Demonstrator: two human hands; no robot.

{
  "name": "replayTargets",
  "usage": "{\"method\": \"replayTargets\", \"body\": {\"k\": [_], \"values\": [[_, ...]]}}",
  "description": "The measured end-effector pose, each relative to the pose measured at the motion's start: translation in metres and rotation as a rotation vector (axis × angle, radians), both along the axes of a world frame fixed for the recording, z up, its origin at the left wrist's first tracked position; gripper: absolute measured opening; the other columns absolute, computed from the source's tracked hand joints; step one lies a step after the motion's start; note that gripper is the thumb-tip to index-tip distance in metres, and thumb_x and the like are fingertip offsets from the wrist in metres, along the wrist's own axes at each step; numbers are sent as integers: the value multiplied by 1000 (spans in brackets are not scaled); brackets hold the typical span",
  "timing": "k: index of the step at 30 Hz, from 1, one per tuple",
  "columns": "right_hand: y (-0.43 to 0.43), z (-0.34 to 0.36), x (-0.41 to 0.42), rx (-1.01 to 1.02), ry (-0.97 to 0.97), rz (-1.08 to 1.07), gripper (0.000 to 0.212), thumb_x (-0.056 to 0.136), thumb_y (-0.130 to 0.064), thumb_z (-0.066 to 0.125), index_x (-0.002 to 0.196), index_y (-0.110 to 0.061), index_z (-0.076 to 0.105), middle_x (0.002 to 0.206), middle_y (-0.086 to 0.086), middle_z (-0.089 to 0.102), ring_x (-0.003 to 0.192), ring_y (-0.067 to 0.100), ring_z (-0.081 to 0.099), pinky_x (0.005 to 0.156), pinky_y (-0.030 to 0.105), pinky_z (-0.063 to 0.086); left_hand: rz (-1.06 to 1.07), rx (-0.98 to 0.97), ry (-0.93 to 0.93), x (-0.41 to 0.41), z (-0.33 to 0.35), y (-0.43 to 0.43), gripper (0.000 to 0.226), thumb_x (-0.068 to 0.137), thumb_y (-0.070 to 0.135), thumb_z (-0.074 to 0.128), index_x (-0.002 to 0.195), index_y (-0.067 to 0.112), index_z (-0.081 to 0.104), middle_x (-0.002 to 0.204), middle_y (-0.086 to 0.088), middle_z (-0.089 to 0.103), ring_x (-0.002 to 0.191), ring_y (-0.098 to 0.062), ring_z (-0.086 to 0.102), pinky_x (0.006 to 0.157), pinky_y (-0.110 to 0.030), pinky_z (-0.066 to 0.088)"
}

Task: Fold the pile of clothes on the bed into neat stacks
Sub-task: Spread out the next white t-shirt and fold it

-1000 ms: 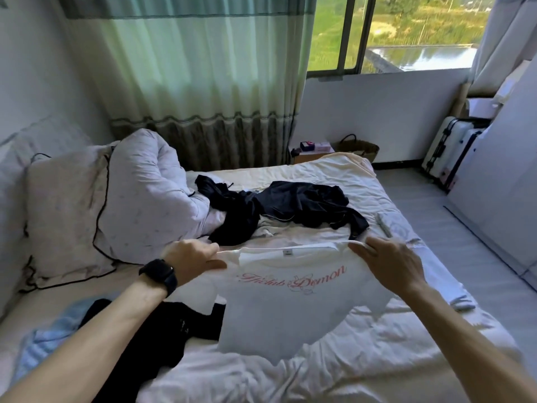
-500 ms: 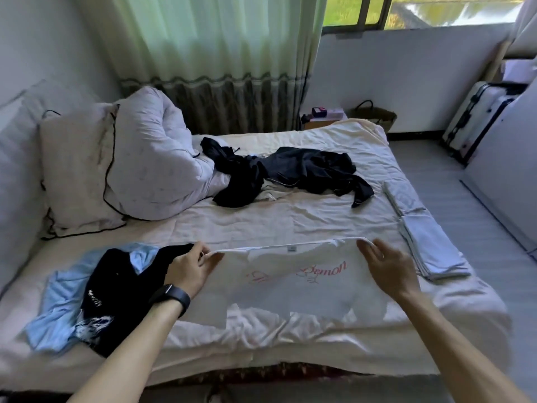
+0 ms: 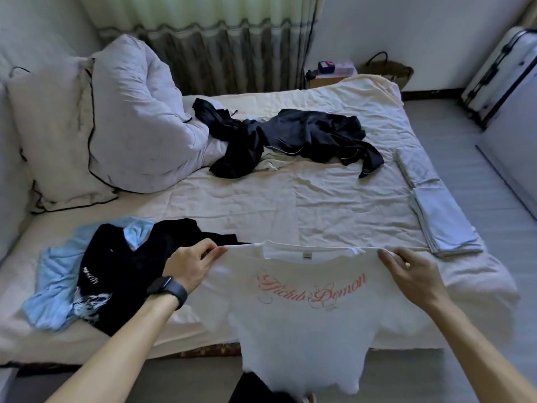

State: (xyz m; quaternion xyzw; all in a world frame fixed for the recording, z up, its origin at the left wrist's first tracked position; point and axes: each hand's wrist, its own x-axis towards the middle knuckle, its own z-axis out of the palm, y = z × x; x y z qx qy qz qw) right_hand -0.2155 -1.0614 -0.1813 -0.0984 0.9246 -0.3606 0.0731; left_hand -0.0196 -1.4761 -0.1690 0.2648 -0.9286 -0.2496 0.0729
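A white T-shirt (image 3: 302, 321) with pink script lettering hangs spread out in front of me, over the near edge of the bed (image 3: 290, 199). My left hand (image 3: 191, 266), with a black watch on its wrist, pinches the shirt's left shoulder. At the right shoulder my right hand (image 3: 409, 271) grips the fabric. A black garment (image 3: 130, 271) lies crumpled on a light blue one (image 3: 52, 289) at the bed's near left. Dark clothes (image 3: 290, 138) sprawl across the far middle. Folded pale cloth (image 3: 438, 207) sits at the right edge.
A bunched white duvet (image 3: 136, 117) and a pillow (image 3: 49, 132) fill the bed's left head end. Curtains (image 3: 209, 33) hang behind. A small bedside table (image 3: 331, 74) and a woven basket (image 3: 389, 71) stand past the bed, a suitcase (image 3: 499, 71) at the far right on the grey floor.
I have lifted the white T-shirt off the bed and drawn it toward me, so it now hangs over the near edge. The view has tilted further down.
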Motion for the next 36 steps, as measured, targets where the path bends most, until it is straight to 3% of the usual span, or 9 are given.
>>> {"method": "replayTargets", "body": {"k": [6,9,12,15,21,25,28,32,36], "values": [[-79,-33,-103,178,-25,12,32,93,-52,64,73,-28,62,79,5,71,78,32,64,67,41,50,21,47,-194,-105,-51,-54,41,89,68,52,66,34,54,64,8,56,73,-25,61,60,-32,45],[-134,-77,-178,329,-42,63,37,97,-59,54,84,-26,65,91,6,73,77,28,60,65,38,46,24,17,-303,-181,-100,-97,40,93,66,48,75,32,57,78,0,64,82,-29,62,64,-33,44],[-182,-125,-246,375,-17,61,35,97,-55,56,121,-31,64,122,4,66,109,31,60,85,41,46,86,-42,-308,-252,-157,-131,33,98,58,43,105,31,61,110,-9,68,93,-32,60,70,-35,42],[-213,-186,-260,325,-25,-2,51,96,-46,62,142,-27,52,140,7,55,126,36,51,102,45,42,66,-64,-384,-287,-227,-124,49,100,49,44,143,24,43,142,-10,46,124,-35,46,95,-44,40],[-180,-294,-99,319,-167,-37,45,90,-29,74,130,-12,63,136,12,57,123,35,54,101,46,44,-154,-107,-251,-185,-323,-4,56,88,46,47,134,18,61,144,-13,52,126,-33,54,102,-52,43],[-126,-327,-1,358,-473,-376,62,88,-30,77,137,-1,54,138,22,53,128,40,46,109,51,35,224,166,-330,-87,-352,63,58,83,39,71,136,24,54,141,-12,50,122,-33,50,93,-53,49],[-99,-326,25,254,-629,-497,62,88,-48,74,135,-14,52,126,7,59,116,30,56,97,44,45,604,510,-467,-51,-356,77,57,82,42,78,127,17,53,121,-11,62,106,-35,59,84,-48,54],[-81,-323,16,110,-764,-429,32,91,-53,67,96,-21,66,90,0,72,84,20,67,72,41,52,561,727,-554,-35,-355,68,49,89,54,65,87,5,58,83,-11,64,80,-31,62,74,-43,53],[-68,-311,7,12,-681,-318,18,99,-37,64,92,-21,69,82,-1,72,80,26,69,69,40,54,399,906,-556,-29,-344,41,33,97,44,59,120,21,62,109,7,65,99,-16,62,83,-27,50]]}}
